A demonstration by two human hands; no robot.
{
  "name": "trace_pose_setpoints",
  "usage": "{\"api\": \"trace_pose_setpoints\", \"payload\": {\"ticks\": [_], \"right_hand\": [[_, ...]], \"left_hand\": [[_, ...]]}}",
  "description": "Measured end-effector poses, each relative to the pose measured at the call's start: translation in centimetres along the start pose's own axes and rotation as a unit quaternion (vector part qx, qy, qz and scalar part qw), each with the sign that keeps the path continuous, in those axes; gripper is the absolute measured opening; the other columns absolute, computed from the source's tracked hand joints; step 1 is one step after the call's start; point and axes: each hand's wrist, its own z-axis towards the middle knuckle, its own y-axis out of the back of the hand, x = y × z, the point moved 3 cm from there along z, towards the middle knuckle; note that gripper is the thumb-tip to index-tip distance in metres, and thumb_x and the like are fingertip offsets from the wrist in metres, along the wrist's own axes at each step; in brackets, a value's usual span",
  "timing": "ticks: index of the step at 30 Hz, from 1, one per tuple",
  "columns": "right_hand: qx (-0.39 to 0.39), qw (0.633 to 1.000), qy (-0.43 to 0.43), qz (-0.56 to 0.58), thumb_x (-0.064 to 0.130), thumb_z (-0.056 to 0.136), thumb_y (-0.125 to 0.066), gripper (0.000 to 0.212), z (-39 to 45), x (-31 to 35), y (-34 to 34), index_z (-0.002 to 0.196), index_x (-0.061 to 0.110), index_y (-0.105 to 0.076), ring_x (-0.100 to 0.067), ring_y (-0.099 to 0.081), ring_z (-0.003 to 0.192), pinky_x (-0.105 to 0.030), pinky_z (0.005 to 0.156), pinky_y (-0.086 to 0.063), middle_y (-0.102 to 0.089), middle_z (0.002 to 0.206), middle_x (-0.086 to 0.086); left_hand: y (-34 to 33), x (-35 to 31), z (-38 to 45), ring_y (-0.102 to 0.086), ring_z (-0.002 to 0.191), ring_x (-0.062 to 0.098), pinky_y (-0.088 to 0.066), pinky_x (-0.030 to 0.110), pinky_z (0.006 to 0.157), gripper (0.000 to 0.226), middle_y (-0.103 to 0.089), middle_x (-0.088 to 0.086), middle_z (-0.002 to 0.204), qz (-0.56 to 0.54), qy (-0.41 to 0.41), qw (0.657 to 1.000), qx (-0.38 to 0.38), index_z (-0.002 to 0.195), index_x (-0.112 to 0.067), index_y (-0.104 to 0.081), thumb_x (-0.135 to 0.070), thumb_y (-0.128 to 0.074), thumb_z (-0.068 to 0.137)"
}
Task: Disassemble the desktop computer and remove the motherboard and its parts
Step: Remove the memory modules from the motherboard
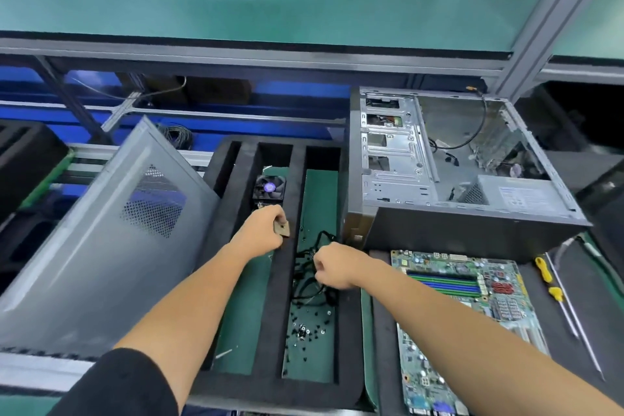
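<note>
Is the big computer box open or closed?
Open. The computer case has no side cover, so its bare metal inside and loose wires show. The motherboard lies outside it, and a grey side panel leans at the left.

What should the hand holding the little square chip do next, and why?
Probably lower the left hand and set the small square chip down in the foam tray slot below it, near the cooler fan. The hand pinches the chip right over that slot, and the motherboard already lies out of the case.
</note>
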Motion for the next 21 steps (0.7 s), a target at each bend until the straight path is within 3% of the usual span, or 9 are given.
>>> {"api": "trace_pose_setpoints", "payload": {"ticks": [4,11,17,21], "right_hand": [[0.004,1.0,0.002,0.001,0.01,0.089,-0.051,0.024,0.1,0.5,-0.1,0.098,-0.008,-0.064,-0.041,-0.063,0.095,-0.044,0.079,-0.053,-0.067,0.099,-0.027],[0.011,1.0,-0.002,-0.014,0.012,0.09,-0.05,0.025,-0.3,0.5,-0.1,0.101,-0.005,-0.064,-0.038,-0.062,0.086,-0.042,0.075,-0.053,-0.067,0.1,-0.024],[0.012,1.0,-0.011,-0.009,0.013,0.09,-0.052,0.022,-0.9,-0.5,-0.2,0.099,-0.001,-0.066,-0.037,-0.063,0.091,-0.038,0.075,-0.052,-0.067,0.098,-0.019],[0.0,1.0,-0.005,0.0,0.014,0.09,-0.052,0.022,-1.8,-0.7,0.0,0.096,-0.003,-0.065,-0.039,-0.064,0.09,-0.04,0.073,-0.053,-0.067,0.096,-0.021]], "left_hand": [[-0.3,1.2,0.2,-0.052,0.093,0.011,-0.039,0.019,0.076,0.043,-0.058,-0.006,0.101,0.016,0.001,1.0,0.005,0.103,-0.019,-0.061,0.01,-0.057,0.071],[-1.6,1.3,0.9,-0.055,0.101,0.008,-0.046,0.027,0.09,0.041,-0.062,-0.013,0.104,-0.012,0.007,1.0,0.006,0.104,-0.026,-0.065,-0.001,-0.076,0.073],[-1.8,0.8,1.4,-0.054,0.105,0.009,-0.047,0.027,0.09,0.042,-0.062,-0.006,0.111,0.009,0.008,1.0,0.005,0.107,-0.019,-0.066,0.006,-0.064,0.074],[-1.6,-0.1,1.4,-0.053,0.097,0.01,-0.048,0.029,0.084,0.043,-0.06,-0.002,0.112,0.043,0.016,0.999,0.011,0.107,-0.018,-0.065,0.009,-0.057,0.074]]}}
